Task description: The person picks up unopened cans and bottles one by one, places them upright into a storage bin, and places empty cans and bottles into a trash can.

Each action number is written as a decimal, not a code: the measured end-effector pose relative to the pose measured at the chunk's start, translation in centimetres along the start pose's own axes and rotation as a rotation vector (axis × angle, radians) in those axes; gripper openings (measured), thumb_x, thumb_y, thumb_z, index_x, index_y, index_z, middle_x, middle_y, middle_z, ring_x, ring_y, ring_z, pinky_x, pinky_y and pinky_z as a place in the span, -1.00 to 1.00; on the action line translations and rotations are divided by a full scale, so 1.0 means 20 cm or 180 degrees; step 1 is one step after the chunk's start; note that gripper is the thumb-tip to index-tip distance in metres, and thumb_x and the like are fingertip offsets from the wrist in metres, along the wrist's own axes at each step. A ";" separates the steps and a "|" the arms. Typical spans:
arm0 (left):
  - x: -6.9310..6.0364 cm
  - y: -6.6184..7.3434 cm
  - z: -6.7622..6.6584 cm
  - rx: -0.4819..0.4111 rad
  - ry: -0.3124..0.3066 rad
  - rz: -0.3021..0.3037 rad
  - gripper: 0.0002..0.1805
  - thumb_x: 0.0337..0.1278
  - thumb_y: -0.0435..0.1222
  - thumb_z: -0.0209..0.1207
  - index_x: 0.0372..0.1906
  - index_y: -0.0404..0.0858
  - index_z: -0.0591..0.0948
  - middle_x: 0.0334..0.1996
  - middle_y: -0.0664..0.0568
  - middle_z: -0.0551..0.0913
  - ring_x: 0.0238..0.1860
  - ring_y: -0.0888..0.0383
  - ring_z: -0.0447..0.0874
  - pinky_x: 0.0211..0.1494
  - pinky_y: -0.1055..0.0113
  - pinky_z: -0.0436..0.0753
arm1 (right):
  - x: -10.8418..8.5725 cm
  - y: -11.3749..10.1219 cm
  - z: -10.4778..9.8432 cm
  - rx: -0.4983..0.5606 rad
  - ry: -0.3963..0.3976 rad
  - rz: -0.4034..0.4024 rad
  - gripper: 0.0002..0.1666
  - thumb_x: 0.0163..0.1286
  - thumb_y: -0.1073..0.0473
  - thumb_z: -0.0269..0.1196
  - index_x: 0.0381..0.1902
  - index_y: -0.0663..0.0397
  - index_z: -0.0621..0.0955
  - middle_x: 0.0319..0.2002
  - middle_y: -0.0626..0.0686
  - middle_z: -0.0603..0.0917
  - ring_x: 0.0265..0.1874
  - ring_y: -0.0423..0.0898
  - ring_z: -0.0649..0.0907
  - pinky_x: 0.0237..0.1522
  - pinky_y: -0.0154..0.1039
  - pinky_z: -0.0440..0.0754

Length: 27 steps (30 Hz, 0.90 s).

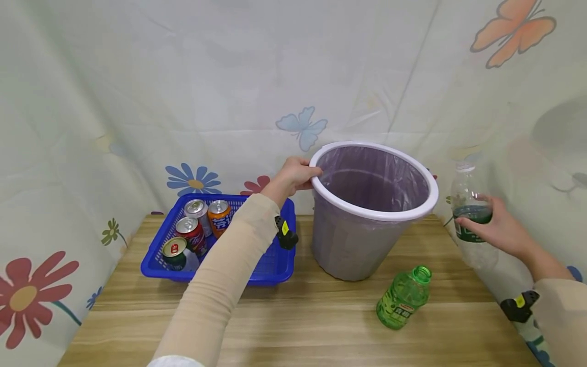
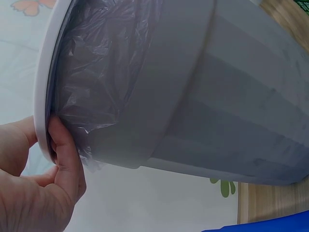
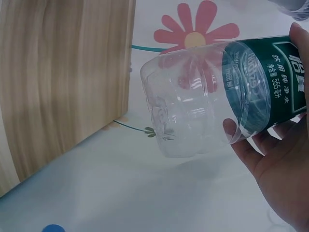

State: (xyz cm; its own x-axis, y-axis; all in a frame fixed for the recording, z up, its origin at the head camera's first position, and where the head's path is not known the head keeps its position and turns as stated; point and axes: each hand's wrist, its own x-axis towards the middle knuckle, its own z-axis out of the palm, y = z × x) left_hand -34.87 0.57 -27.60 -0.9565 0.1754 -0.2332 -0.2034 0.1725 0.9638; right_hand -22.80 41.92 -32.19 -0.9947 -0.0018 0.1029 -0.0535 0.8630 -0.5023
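Note:
A grey trash bin (image 1: 344, 244) with a white rim and a thin plastic liner stands on the table. My left hand (image 1: 298, 174) pinches its rim at the left side; in the left wrist view the fingers (image 2: 67, 159) curl beneath the rim over the liner. Out at the right edge of the table, my right hand (image 1: 504, 229) grips a clear plastic water bottle (image 1: 465, 188) around its dark green label. The right wrist view shows that bottle (image 3: 188, 101) with no liquid visible, its base away from the hand.
A green plastic bottle (image 1: 403, 298) without a cap stands on the wooden table (image 1: 330, 326) in front of the bin. To the left is a blue basket (image 1: 270, 278) with several drink cans, among them an orange can (image 1: 219, 219). Flower-printed cloth (image 1: 229, 102) surrounds the table.

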 end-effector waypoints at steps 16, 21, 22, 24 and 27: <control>-0.01 0.01 0.00 0.0032 -0.0062 -0.0001 -0.60 0.06 -0.38 0.19 0.04 -0.42 0.49 -0.22 -0.11 0.52 -0.38 0.13 0.62 -0.22 0.34 0.67 | 0.04 -0.07 -0.13 -0.0260 -0.0013 -0.0029 0.10 0.26 -0.13 0.16 0.35 0.40 -0.19 0.03 0.64 0.22 -0.12 0.50 0.39 -0.38 0.16 0.51; -0.02 0.02 -0.01 0.0117 -0.0064 -0.0008 -0.62 0.07 -0.37 0.19 0.02 -0.42 0.49 -0.21 -0.12 0.52 -0.40 0.14 0.62 -0.22 0.33 0.67 | 0.06 -0.09 -0.17 -0.0298 -0.0014 -0.0073 0.09 0.26 -0.13 0.17 0.35 0.39 -0.17 -0.01 0.61 0.27 -0.16 0.46 0.42 -0.44 0.05 0.52; -0.02 0.02 -0.01 0.0132 -0.0064 -0.0006 -0.62 0.07 -0.37 0.19 0.01 -0.42 0.49 -0.22 -0.12 0.52 -0.41 0.14 0.62 -0.22 0.33 0.67 | 0.06 -0.09 -0.17 -0.0310 -0.0012 -0.0082 0.08 0.26 -0.12 0.17 0.35 0.39 -0.17 -0.02 0.61 0.28 -0.16 0.46 0.43 -0.45 0.04 0.51; -0.02 0.02 -0.01 0.0140 -0.0072 0.0000 -0.63 0.07 -0.38 0.19 0.01 -0.43 0.49 -0.24 -0.11 0.51 -0.43 0.15 0.60 -0.22 0.33 0.67 | 0.07 -0.11 -0.19 -0.0329 -0.0011 -0.0100 0.08 0.26 -0.12 0.16 0.35 0.39 -0.17 -0.03 0.61 0.28 -0.17 0.46 0.43 -0.46 0.01 0.51; -0.02 0.03 -0.01 0.0153 -0.0078 0.0007 -0.65 0.07 -0.39 0.18 -0.02 -0.45 0.51 -0.28 -0.09 0.51 -0.46 0.16 0.59 -0.23 0.34 0.67 | 0.08 -0.14 -0.21 -0.0358 -0.0041 -0.0097 0.09 0.26 -0.14 0.16 0.35 0.38 -0.19 0.00 0.61 0.26 -0.15 0.46 0.42 -0.46 0.02 0.52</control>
State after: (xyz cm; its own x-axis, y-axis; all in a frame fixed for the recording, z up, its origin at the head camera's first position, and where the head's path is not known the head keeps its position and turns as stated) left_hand -34.58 0.49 -26.83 -0.9514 0.1994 -0.2347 -0.1904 0.2183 0.9571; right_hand -23.78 41.70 -27.05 -0.9938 -0.0347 0.1054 -0.0742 0.9137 -0.3996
